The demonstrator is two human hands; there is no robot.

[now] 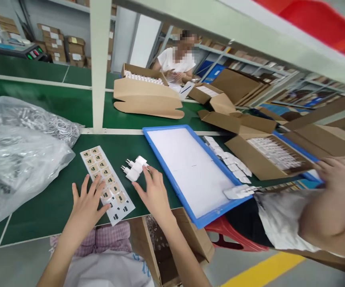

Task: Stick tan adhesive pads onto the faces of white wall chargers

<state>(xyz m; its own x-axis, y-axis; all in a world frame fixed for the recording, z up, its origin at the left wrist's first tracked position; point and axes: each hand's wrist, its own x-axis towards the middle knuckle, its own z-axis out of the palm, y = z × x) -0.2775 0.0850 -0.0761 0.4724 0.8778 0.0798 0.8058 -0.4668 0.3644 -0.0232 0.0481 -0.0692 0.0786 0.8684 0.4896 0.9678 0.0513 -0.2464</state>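
Observation:
My left hand (85,205) lies over a sheet of stickers (96,161), its fingers spread. The sheet is pale, with rows of tan labels with dark print, and the fingers cover part of it. To its right, white plug adapters (135,169) lie side by side on the green table, prongs pointing left. My right hand (154,191) is at their near right end, thumb and index finger apart and at the adapters' edge. Whether the fingertips press on them I cannot tell.
A blue-rimmed white tray (187,167) stands to the right, several white adapters (238,192) on its near corner. Clear plastic bags (20,151) fill the left. Open cartons (262,159) hold white pieces. A co-worker's arm (328,203) is at right; another person (177,63) sits opposite.

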